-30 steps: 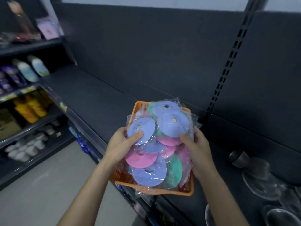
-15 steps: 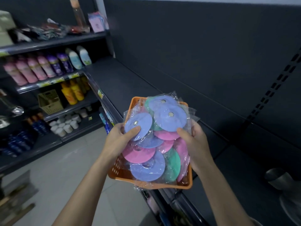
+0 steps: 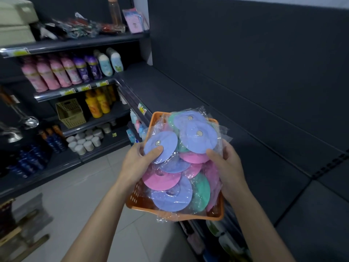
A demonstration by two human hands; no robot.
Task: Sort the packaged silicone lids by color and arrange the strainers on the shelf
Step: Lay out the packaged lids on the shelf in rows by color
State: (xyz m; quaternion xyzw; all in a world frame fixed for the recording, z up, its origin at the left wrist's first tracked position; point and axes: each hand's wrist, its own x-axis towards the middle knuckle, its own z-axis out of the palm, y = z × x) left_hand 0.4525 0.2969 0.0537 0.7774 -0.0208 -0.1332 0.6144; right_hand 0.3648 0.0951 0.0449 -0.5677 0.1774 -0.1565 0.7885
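Note:
An orange plastic basket is heaped with silicone lids in clear wrappers: purple lids, pink lids and green lids. My left hand grips the basket's left side, its thumb pressing a purple lid. My right hand grips the right side, thumb lying on the wrapped lids. The basket is held in the air over the front edge of the dark shelf. No strainers are in view.
The dark shelf runs from the far left corner to the right, with a dark back panel. Side shelves on the left hold bottles, a beige basket and white cups. A ladle hangs far left. Tiled floor lies below.
The view has swung left: the strainers at the right have left the frame and the left side shelves have come in. Both hands keep the same hold on the basket.

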